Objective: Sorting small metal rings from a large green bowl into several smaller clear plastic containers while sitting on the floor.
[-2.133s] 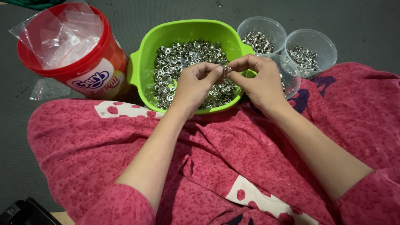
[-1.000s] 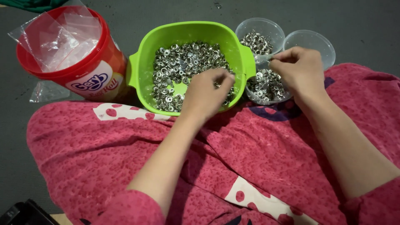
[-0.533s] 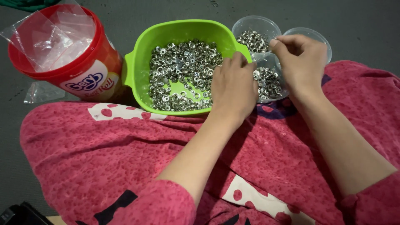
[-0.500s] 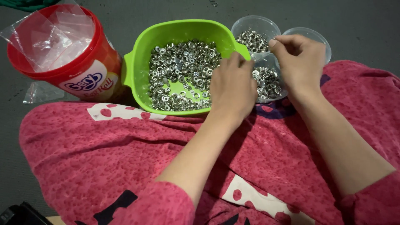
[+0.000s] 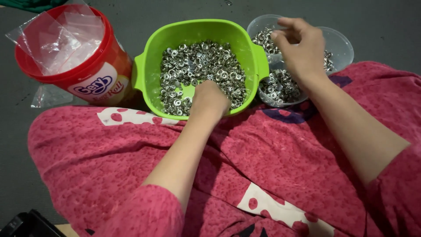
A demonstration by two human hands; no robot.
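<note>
Red tub (image 5: pixel 94 72), far left, holds clear plastic bags (image 5: pixel 57 41). Centre: a green bowl (image 5: pixel 151 66) of small silver metal fittings (image 5: pixel 201 66) rests against the lap. The left hand (image 5: pixel 210 98) is dug into the heap, fingers curled down; whether it has pinched a piece cannot be told. Right: the right hand (image 5: pixel 300 46) hovers over clear plastic cups (image 5: pixel 340 41) of the same fittings, fingertips pinched together, contents hidden. Judged step: picking from the bowl. Next calls for lifting one piece clear.
</note>
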